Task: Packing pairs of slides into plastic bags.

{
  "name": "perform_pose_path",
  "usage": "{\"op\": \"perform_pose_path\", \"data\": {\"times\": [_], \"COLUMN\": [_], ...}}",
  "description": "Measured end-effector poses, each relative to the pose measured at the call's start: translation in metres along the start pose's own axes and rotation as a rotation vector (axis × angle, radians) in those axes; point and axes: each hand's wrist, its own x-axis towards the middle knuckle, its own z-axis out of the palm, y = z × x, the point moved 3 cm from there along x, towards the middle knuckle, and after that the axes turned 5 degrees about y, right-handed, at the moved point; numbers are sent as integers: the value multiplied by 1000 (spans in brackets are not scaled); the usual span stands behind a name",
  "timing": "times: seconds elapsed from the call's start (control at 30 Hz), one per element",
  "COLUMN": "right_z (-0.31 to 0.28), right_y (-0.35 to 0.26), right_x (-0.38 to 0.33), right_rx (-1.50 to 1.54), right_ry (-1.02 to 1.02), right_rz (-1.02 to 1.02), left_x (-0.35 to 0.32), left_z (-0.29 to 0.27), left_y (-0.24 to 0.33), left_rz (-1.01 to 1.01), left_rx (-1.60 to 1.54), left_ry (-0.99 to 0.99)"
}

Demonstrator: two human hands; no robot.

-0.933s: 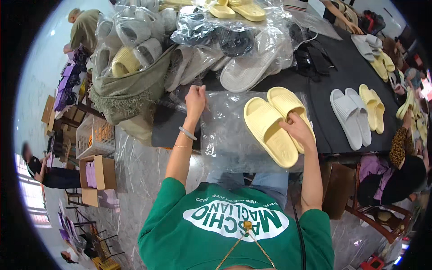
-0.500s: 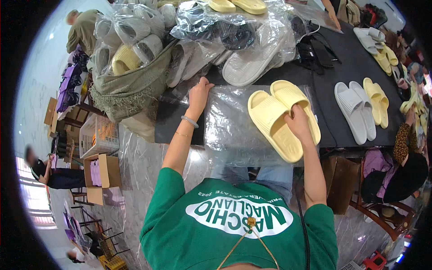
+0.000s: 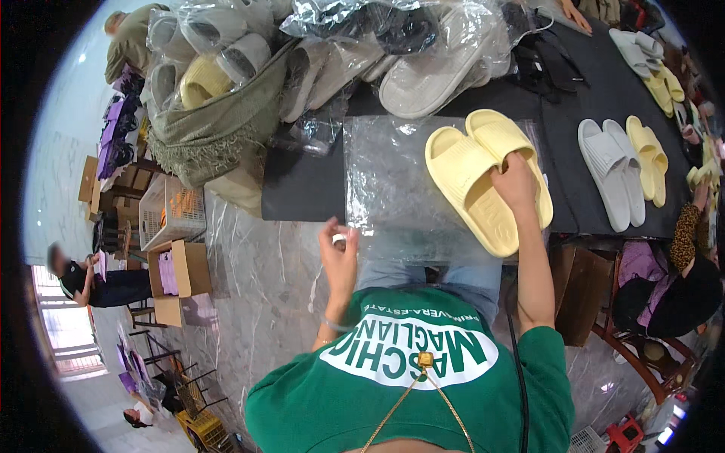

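Note:
My right hand [image 3: 515, 181] is closed on a pair of yellow slide slippers [image 3: 483, 215], its fingers gripping where the two straps meet. The slippers lie side by side, toes away from me, over the right part of a clear plastic bag [image 3: 389, 170]. That bag is spread flat on the black table, with its near edge hanging over the front. By the bag's near left edge is my left hand [image 3: 338, 260], fingers curled in toward the thumb. Whether bag film sits between those fingertips is hard to see.
Bagged grey slippers [image 3: 430, 72] lie across the far side of the black table [image 3: 298, 192]. A green cloth [image 3: 211, 143] wraps a heap of bagged slippers at left. Grey slippers [image 3: 608, 170] and another yellow pair [image 3: 647, 162] sit at right, near other people.
My left hand has come back toward me from the bag's far left corner to its near left edge. My right hand still grips the yellow slippers, which stay over the bag.

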Motion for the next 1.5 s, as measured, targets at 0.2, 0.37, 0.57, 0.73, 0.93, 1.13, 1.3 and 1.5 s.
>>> {"op": "perform_pose_path", "data": {"times": [0.2, 0.37, 0.57, 0.73, 0.93, 1.13, 1.3, 1.5], "right_z": [2, -1, 1, 0, 5, -2, -5, -2], "right_y": [-2, -10, -9, -2, 5, 0, -5, -10], "right_x": [1, -5, -9, -5, 0, -11, -15, -12], "right_rx": [14, -18, -7, -31, 44, 39, 58, 12], "right_ry": [79, 87, 49, 46, 15, -28, -24, -17], "right_rz": [-39, -53, -4, -68, -80, -55, -46, -63], "left_x": [-23, -9, -1, 18, 53, 66, 64, 71], "left_z": [-28, -43, -29, 31, 99, 120, 118, 116], "left_y": [-37, -51, -23, 57, 63, 20, 27, 23], "left_rz": [-387, -535, 84, 668, 853, 768, 738, 719], "left_rx": [51, -69, 558, 440, 590, 864, 855, 850], "left_ry": [-343, -550, -218, -93, -373, -404, -392, -362]}}
